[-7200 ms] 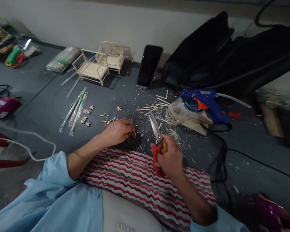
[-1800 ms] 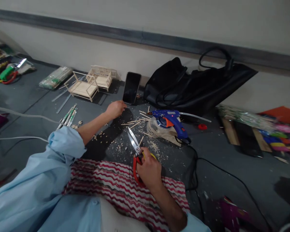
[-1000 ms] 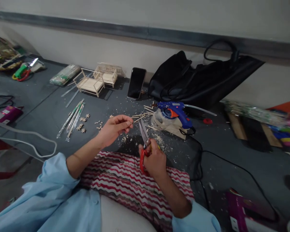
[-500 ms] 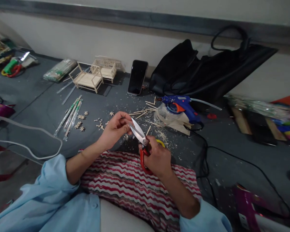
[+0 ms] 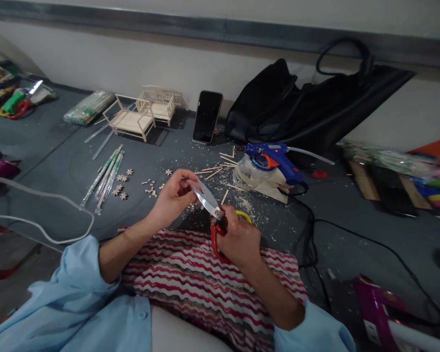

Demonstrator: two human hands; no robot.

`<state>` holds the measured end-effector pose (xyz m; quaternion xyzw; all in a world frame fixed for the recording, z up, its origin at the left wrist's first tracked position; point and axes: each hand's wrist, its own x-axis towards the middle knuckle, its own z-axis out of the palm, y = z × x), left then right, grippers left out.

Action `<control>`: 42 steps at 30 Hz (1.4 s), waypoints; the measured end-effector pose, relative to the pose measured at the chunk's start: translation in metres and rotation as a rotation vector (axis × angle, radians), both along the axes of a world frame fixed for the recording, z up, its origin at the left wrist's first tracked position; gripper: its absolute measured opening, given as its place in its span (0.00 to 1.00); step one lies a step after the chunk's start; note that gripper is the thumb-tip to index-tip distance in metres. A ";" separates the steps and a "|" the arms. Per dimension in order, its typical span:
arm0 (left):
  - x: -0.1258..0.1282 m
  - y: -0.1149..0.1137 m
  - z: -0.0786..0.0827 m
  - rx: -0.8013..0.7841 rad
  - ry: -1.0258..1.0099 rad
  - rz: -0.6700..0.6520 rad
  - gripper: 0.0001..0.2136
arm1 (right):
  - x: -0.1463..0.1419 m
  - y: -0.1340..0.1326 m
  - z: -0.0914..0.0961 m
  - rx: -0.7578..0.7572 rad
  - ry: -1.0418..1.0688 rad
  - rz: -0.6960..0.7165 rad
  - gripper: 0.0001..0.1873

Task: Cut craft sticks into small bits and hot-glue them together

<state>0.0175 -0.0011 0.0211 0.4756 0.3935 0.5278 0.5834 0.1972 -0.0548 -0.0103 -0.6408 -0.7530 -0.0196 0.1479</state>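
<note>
My right hand [image 5: 240, 237] grips a pair of scissors [image 5: 209, 201] by red and yellow handles, the blades spread a little and pointing up to the left. At the blade tips, my left hand [image 5: 176, 195] is closed in a pinch; whatever sits between its fingertips is too small to make out. Just beyond the hands lie thin wooden sticks [image 5: 213, 173] and pale offcuts scattered over the dark table. To the left of my left hand are several small flower-shaped wooden pieces [image 5: 120, 178] and a few tiny cut bits [image 5: 151, 189].
A blue glue gun [image 5: 278, 159] rests on a clear plastic container [image 5: 244, 173], its black cord trailing right. Behind stand miniature wooden furniture frames [image 5: 132, 121], an upright phone [image 5: 207, 117] and a black bag [image 5: 271, 107]. Wrapped sticks [image 5: 104, 178] lie left. A striped cloth [image 5: 205, 278] covers my lap.
The scissor blades have shifted slightly left and are a bit differently angled at my left fingertips. Both hands otherwise keep nearly the same place; the camera view has moved slightly.
</note>
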 end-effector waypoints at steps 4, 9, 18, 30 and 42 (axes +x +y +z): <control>0.001 -0.001 0.000 -0.005 -0.030 0.014 0.13 | 0.000 0.000 0.001 0.001 -0.008 0.003 0.17; 0.002 -0.002 -0.001 -0.011 -0.053 0.015 0.13 | 0.000 0.000 0.002 0.000 -0.025 -0.005 0.16; 0.001 -0.003 -0.003 -0.014 -0.064 0.009 0.13 | 0.000 -0.001 0.001 0.017 -0.014 -0.015 0.15; 0.008 -0.011 -0.006 0.021 -0.045 0.073 0.14 | -0.001 0.000 0.002 -0.018 -0.040 -0.014 0.16; 0.008 -0.016 -0.007 0.051 -0.008 0.069 0.15 | -0.002 -0.001 0.007 -0.110 -0.003 0.028 0.09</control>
